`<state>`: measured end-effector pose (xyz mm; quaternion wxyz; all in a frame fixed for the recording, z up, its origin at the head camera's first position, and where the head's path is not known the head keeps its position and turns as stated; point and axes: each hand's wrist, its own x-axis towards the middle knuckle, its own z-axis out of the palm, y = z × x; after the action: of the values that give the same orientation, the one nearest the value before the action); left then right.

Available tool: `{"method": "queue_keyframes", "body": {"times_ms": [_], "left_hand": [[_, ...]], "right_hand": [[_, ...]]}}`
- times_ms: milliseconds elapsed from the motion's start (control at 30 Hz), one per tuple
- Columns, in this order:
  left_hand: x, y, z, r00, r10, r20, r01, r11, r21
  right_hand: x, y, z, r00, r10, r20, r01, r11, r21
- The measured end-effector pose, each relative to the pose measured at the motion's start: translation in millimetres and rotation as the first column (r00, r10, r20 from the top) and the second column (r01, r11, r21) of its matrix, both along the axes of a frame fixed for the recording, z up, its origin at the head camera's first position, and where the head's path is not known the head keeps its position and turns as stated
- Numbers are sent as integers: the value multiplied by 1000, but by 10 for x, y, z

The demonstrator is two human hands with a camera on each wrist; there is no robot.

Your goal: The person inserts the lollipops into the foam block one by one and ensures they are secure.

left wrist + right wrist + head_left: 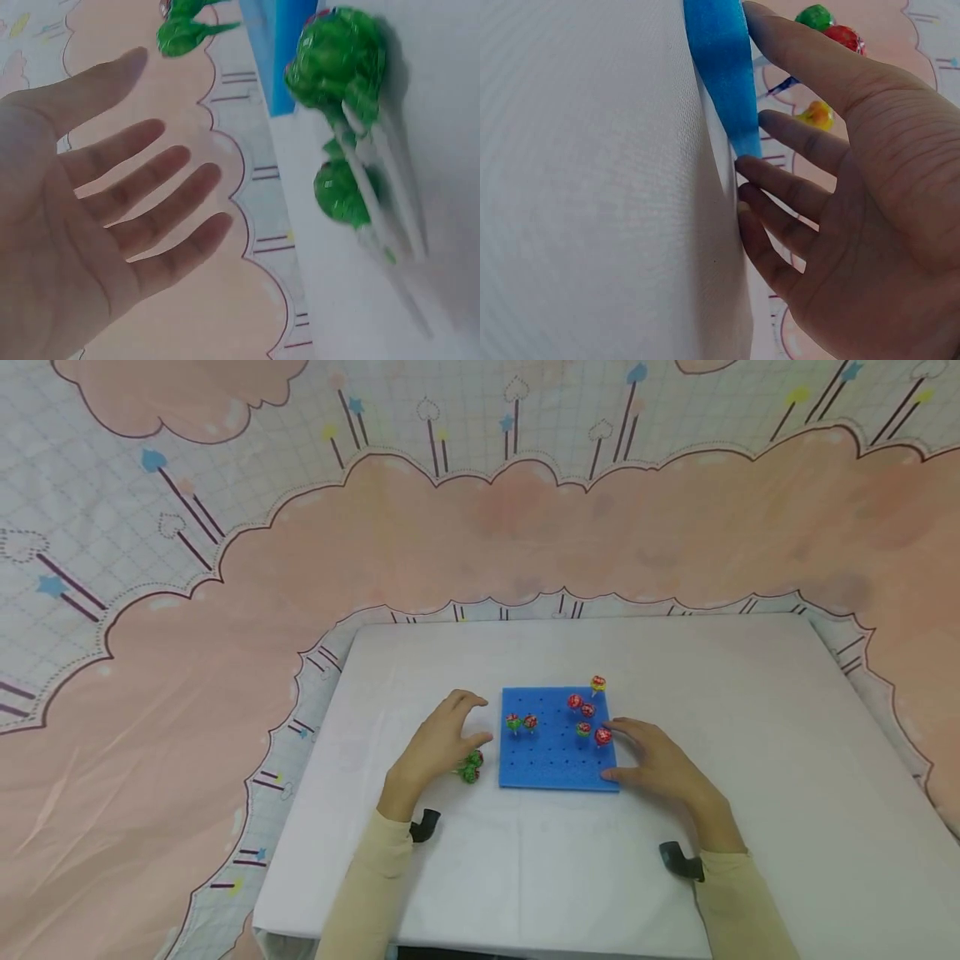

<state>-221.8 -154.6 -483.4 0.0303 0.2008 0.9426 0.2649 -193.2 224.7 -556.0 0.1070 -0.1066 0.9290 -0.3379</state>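
A blue foam board (551,768) with rows of small holes lies on the table, and several lollipops stand in it. Two lollipops (531,722) are at its left side; red ones (603,737) and a yellow one (597,683) stand toward the right. My left hand (435,743) hovers left of the board with spread fingers and an empty palm. Beside it, loose green-wrapped lollipops (337,60) lie on the cloth, white sticks showing in the left wrist view. My right hand (660,760) is at the board's right edge, thumb at the near corner and fingertips (769,120) by the side.
A white cloth (450,877) covers the table. Behind it hangs a pink and white patterned backdrop (525,535). Dark wrist cameras (681,862) are worn on both wrists, close above the cloth.
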Motion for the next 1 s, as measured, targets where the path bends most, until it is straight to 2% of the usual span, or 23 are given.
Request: {"method": "queue_keyframes", "body": {"times_ms": [267, 567, 800, 1000], "left_hand": [[15, -177, 2, 998, 0, 66, 8, 991, -132], [58, -247, -57, 991, 56, 125, -27, 975, -221], [54, -281, -125, 981, 108, 164, -69, 971, -230], [14, -290, -186, 982, 86, 166, -50, 977, -207]], "right_hand": [[2, 3, -3, 1000, -8, 1, 8, 1000, 1], [11, -14, -8, 1000, -11, -5, 11, 1000, -16], [12, -21, -8, 1000, -11, 1, 11, 1000, -13], [13, -8, -11, 1000, -13, -4, 13, 1000, -8]]}}
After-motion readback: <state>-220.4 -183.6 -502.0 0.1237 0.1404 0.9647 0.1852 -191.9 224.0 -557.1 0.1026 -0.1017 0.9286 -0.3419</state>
